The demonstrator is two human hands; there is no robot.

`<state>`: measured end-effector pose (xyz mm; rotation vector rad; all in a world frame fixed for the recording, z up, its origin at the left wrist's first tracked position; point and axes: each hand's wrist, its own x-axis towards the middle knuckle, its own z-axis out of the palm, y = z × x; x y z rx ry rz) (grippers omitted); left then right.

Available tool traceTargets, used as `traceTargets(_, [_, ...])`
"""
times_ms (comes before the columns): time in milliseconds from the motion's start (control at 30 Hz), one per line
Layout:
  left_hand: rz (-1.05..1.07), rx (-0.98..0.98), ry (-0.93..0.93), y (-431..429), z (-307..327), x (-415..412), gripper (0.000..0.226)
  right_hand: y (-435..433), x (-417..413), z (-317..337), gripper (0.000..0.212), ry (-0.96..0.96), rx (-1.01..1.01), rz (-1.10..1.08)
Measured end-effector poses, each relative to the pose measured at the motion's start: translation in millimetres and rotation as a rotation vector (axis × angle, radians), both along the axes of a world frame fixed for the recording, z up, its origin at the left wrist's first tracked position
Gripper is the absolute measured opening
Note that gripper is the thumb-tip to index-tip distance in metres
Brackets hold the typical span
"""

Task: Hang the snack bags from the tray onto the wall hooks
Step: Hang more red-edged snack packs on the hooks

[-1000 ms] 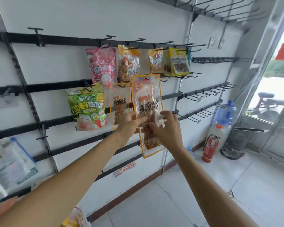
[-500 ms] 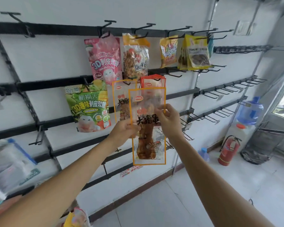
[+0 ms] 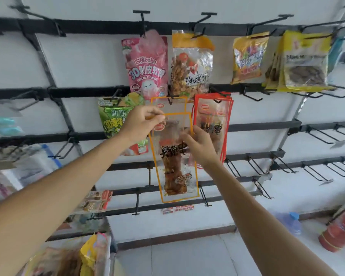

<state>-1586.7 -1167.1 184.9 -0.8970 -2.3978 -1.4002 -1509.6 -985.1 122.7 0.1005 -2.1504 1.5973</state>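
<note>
I hold a long clear snack bag with an orange border (image 3: 174, 172) upright in front of the wall rack. My left hand (image 3: 142, 123) pinches its top left corner. My right hand (image 3: 199, 148) grips its upper right edge. The bag's top sits just below a black hook (image 3: 170, 98) where an identical orange-bordered bag (image 3: 168, 105) hangs behind it. Red-bordered bags (image 3: 213, 120) hang on the hook to the right. The tray (image 3: 108, 255) with more snack bags shows at the bottom left.
A pink bag (image 3: 145, 66), a green bag (image 3: 114, 120), an orange-topped bag (image 3: 191, 64) and yellow bags (image 3: 305, 62) hang on the black rails. Several bare hooks (image 3: 317, 134) jut out at right. A red fire extinguisher (image 3: 339, 232) and a water bottle (image 3: 293, 222) stand on the floor.
Both hands have lifted the orange-bordered bag toward the hook, the left hand shifting from its side to its top corner. The view has moved closer to the wall and to the left.
</note>
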Motion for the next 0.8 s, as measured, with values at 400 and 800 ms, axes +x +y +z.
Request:
traceTargets(400, [0.21,-0.38,0.82,-1,-23,-30,0.063,-3,-72,49,0.006,0.119,-0.23,0.081])
traceTargets(800, [0.131,-0.626,1.118,1,-42,-72,0.064,5,-97,48,0.01,0.125,-0.202,0.052])
